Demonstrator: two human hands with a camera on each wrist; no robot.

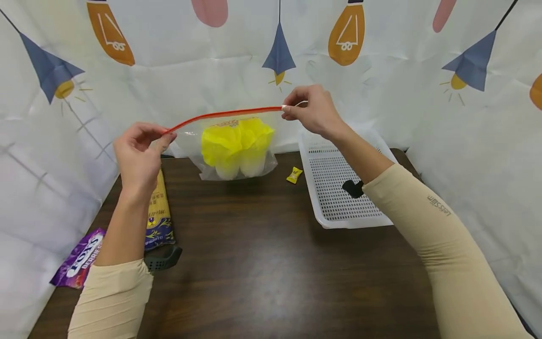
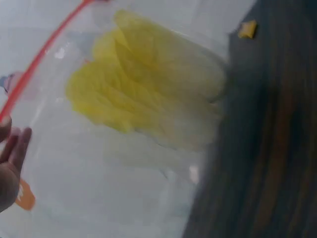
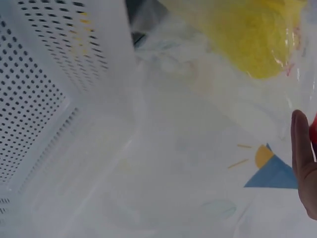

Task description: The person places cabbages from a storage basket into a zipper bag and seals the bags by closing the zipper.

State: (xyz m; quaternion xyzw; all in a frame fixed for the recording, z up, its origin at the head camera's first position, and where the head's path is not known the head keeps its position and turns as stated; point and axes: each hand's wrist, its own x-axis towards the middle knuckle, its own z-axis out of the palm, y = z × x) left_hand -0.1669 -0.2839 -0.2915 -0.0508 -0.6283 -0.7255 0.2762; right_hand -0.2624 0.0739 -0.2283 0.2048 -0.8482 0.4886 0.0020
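A clear zip bag (image 1: 195, 155) with a red zip strip hangs stretched between both hands at the back of the table. Inside it sit two heads (image 1: 239, 146) with yellow leaves and white stems, like small cabbages. My left hand (image 1: 141, 148) pinches the left end of the red strip between thumb and fingers. At the other end, my right hand (image 1: 313, 109) pinches the strip by a small white piece. In the left wrist view, the yellow leaves (image 2: 114, 84) show blurred through the plastic. Whether the bag's bottom touches the table cannot be told.
A white perforated basket (image 1: 318, 207) stands at right, holding a small black object (image 1: 352, 189). Between bag and basket lies a yellow wrapped sweet (image 1: 294, 175). Left are a gold-and-blue packet (image 1: 158, 216), a purple sweets bag (image 1: 80, 261) and a dark item (image 1: 164, 260). A printed curtain (image 1: 241, 70) encloses the table.
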